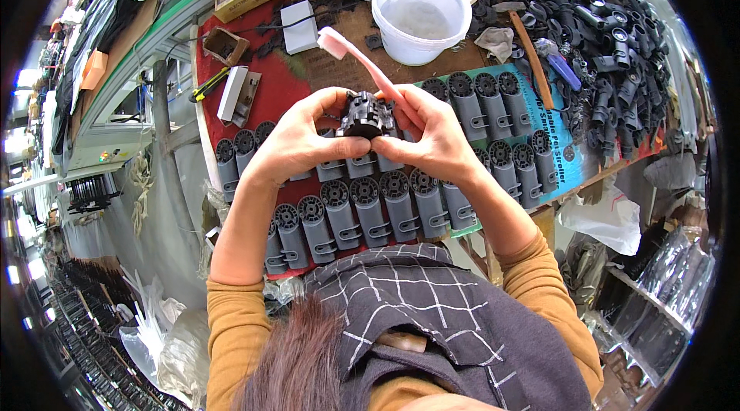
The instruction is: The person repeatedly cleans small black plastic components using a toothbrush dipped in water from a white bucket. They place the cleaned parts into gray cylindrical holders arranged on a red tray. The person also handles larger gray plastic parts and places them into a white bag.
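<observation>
- Centrally, both hands meet over the worktop (254,79) around one small black plastic part (364,115), a toothed round piece held up between them.
- Left hand (297,141): fingers curled round the near-left side of the black plastic part, thumb pressed along its lower edge – closed on it, not spread.
- Right hand (432,141): closed on the right side of the same part, its thumb tip touching the left thumb just below the part; it also grips a pink toothbrush (362,64) whose handle runs up and away from the part, the bristle head ending well beyond it.
- Just below the part and partly hidden by the hands lie rows of grey cylindrical pieces (370,210) with ribbed round caps, side by side on the worktop; further rows of them run to the right of the part.
- Beyond the part, past the brush head, stands a white plastic tub (420,18).
- Far to the right of the part – a heap of loose black plastic parts (617,56).
- To the left of the part: a small white box (298,27), a brown open box (225,45) and a yellow-handled tool (208,84).
- Nearer than the part, at the lower edge, show mustard sleeves (231,318) and a dark checked garment (432,311).
</observation>
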Motion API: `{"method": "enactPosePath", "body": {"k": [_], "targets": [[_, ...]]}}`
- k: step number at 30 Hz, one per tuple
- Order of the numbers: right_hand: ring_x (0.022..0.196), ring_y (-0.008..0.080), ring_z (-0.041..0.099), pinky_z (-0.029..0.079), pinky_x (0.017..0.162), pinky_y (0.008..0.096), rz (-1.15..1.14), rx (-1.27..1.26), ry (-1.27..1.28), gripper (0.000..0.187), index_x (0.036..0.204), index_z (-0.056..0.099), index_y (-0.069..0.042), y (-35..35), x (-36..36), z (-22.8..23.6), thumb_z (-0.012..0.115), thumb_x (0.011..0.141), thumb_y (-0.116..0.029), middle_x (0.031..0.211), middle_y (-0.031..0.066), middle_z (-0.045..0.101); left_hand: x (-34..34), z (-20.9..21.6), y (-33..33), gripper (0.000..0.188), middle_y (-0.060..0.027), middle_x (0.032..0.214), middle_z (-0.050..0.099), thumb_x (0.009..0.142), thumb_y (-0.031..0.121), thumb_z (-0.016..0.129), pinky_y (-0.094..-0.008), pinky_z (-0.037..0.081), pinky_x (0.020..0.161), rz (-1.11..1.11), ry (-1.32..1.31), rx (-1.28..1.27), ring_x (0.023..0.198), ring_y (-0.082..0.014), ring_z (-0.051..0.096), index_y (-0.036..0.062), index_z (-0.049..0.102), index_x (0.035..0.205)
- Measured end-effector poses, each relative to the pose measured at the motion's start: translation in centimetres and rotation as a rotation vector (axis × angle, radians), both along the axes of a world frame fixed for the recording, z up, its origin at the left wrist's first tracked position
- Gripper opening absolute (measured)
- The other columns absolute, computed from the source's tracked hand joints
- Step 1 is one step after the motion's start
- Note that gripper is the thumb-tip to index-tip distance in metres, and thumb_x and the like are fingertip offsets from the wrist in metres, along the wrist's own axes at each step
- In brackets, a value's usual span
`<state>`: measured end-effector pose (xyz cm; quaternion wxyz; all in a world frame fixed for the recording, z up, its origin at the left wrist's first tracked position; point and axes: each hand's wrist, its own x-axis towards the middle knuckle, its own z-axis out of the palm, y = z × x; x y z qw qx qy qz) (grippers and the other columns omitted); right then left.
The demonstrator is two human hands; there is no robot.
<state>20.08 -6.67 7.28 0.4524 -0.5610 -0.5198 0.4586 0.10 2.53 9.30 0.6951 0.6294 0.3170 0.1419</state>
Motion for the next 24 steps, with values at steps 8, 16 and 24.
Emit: {"method": "enactPosePath", "body": {"k": [8, 16, 24], "targets": [[0.065, 0.0081, 0.044, 0.039, 0.058, 0.0234, 0.03, -0.133, -0.026, 0.052, 0.109, 0.061, -0.003, -0.6, 0.1, -1.4, 0.082, 0.069, -0.027, 0.072, -0.0014, 0.048, 0.0, -2.1, -0.9, 0.055, -0.0053, 0.111, 0.06, 0.071, 0.011, 0.072, -0.03, 0.045, 0.092, 0.104, 0.09, -0.167, 0.1, -0.0137, 0.057, -0.0009, 0.053, 0.122], [0.057, 0.0238, 0.053, 0.045, 0.055, 0.0342, -0.242, 0.368, -0.387, 0.038, 0.125, 0.06, -0.01, -3.6, -2.3, -3.3, 0.062, 0.087, -0.006, 0.067, 0.0101, 0.053, 1.4, -6.7, -3.2, 0.057, -0.0154, 0.101, 0.065, 0.081, 0.045, 0.066, -0.0381, 0.049, 0.091, 0.585, -0.766, -1.088, 0.093, -0.0244, 0.063, -0.0039, 0.059, 0.108], [0.061, 0.022, 0.053, 0.044, 0.057, 0.0326, -0.361, 0.432, -0.642, 0.04, 0.123, 0.062, -0.01, -3.1, -1.9, -4.1, 0.064, 0.084, -0.005, 0.07, 0.0068, 0.056, 2.4, -5.4, -3.5, 0.053, -0.0122, 0.097, 0.064, 0.079, 0.043, 0.07, -0.0382, 0.049, 0.09, 0.695, -0.711, -1.138, 0.092, -0.0247, 0.062, -0.0035, 0.059, 0.102]]}}
